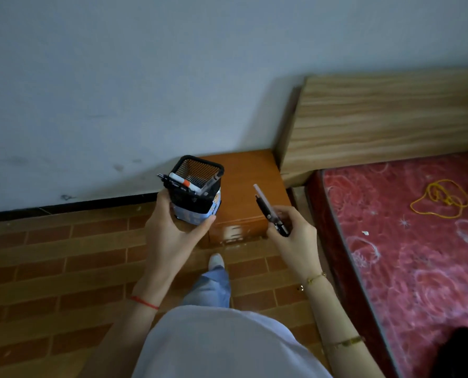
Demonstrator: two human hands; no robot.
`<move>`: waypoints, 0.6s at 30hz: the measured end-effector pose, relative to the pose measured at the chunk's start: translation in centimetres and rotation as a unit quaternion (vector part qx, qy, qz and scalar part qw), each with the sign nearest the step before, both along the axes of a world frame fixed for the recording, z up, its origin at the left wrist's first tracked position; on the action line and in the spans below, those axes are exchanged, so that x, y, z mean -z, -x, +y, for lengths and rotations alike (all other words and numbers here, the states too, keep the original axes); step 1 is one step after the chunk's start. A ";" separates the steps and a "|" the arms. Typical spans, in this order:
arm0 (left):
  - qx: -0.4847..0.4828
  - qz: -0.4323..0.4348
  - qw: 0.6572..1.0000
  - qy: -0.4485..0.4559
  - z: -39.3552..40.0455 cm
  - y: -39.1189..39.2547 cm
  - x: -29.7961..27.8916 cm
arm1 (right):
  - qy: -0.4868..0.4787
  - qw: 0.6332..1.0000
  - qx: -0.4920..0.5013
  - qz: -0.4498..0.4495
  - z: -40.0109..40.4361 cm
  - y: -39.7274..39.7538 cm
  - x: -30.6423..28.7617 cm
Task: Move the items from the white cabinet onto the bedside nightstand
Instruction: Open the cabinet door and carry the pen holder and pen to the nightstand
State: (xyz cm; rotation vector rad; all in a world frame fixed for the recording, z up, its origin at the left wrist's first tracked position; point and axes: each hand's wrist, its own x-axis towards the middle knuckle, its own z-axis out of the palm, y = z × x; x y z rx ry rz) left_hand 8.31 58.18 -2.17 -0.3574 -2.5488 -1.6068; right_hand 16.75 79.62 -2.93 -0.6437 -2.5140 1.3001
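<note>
We see the nightstand [243,184] top bare and open from above and the front — the wall [118,91] closes it behind, the headboard [385,118] and bed [404,241] hem its right side. On its left, only brick-patterned floor [50,255].

pen [179,184] lettering, seemingly present, unreadable

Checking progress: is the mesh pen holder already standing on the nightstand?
No, the left hand holds the mesh pen holder in the air above the nightstand.

Left grip [173,227] clasping; right grip [295,230] pinching.
</note>
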 end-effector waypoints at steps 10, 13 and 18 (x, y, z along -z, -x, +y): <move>-0.001 -0.083 0.997 0.010 4.8 17.9 5.4 | 0.005 0.998 -0.035 -0.042 5.2 20.6 4.6; -0.007 -0.122 0.992 -0.002 6.6 22.6 8.5 | -0.006 0.996 -0.042 -0.073 6.9 26.2 7.5; -0.039 -0.182 0.982 -0.027 9.9 29.2 15.8 | 0.003 0.989 -0.067 -0.131 9.4 34.5 15.4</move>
